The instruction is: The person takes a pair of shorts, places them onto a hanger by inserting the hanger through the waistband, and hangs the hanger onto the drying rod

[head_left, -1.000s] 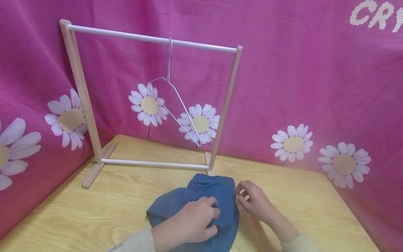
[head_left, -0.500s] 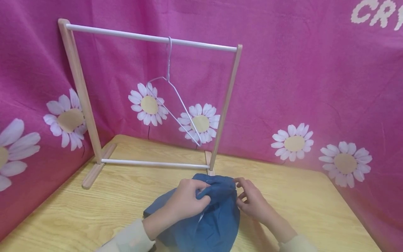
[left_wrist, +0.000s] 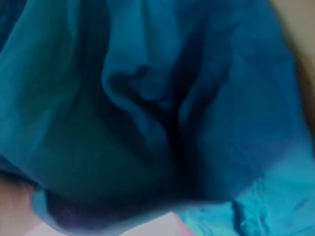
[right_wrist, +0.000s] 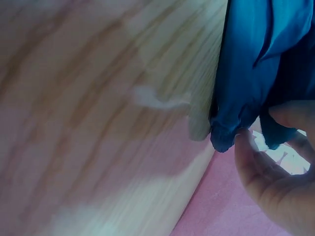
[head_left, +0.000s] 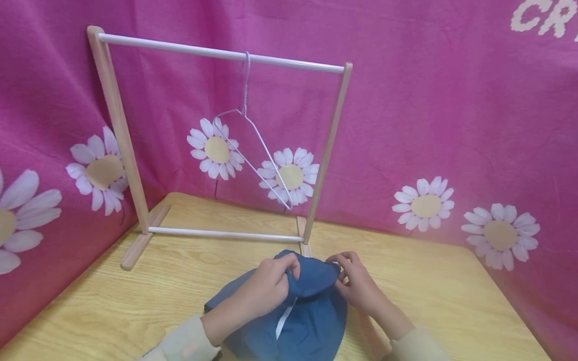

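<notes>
- Lying at bottom centre, the blue cloth garment (head_left: 318,321) runs lengthwise toward the frame's bottom;
- left hand (head_left: 268,286) pinches its upper edge;
- right hand (head_left: 357,285) pinches its upper-right corner; neither is nearer.

It's a booth-like spot: pink flowered cloth (head_left: 420,110) backs the table (head_left: 433,296).

Table (head_left: 113,301) — rack (head_left: 226,234), blue garment (head_left: 316,316)
</notes>
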`<action>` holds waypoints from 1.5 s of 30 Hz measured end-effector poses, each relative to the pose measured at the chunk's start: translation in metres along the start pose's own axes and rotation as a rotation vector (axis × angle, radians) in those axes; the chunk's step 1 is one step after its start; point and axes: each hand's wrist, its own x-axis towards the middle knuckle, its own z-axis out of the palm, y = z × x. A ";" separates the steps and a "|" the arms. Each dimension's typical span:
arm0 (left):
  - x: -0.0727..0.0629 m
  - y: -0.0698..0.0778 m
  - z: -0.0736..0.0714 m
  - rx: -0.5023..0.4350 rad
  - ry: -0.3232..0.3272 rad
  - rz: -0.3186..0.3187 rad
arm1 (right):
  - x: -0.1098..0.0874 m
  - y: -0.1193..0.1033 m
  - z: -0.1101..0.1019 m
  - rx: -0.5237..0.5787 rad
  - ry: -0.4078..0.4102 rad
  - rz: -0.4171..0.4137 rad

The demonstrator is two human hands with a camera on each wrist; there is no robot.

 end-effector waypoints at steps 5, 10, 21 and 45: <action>-0.001 -0.001 -0.002 0.061 0.028 -0.037 | 0.003 -0.001 -0.001 -0.024 0.035 0.040; 0.001 -0.008 -0.002 0.173 0.023 -0.035 | 0.009 -0.003 -0.005 -0.044 0.128 0.005; 0.006 -0.030 0.013 0.464 -0.051 -0.095 | 0.022 -0.029 -0.012 0.272 0.153 0.093; 0.010 -0.031 0.024 0.084 -0.180 -0.063 | 0.027 -0.081 -0.006 0.132 0.162 -0.451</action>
